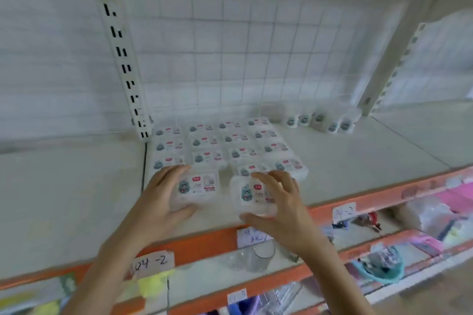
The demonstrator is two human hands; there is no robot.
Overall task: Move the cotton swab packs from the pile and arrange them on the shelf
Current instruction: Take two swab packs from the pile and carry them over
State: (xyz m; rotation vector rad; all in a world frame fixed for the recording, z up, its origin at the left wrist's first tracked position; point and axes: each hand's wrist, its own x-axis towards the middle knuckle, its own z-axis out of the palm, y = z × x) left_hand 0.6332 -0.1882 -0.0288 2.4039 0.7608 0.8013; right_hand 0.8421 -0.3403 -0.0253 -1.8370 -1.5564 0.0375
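Observation:
Several clear cotton swab packs (217,146) lie flat in rows on the white shelf (345,169), labels up. My left hand (163,197) grips one pack (198,186) at the front left of the rows, just over the shelf surface. My right hand (279,204) holds a second pack (252,197) beside it, fingers over the top and thumb under the near edge. A few more packs (320,119) stand on edge against the wire grid at the back.
An orange front rail (204,245) with paper tags edges the shelf. A slotted white upright (122,59) stands at the left, a bracket (399,41) at the right. Lower shelves hold clear cups (256,256) and pink and teal goods (384,263).

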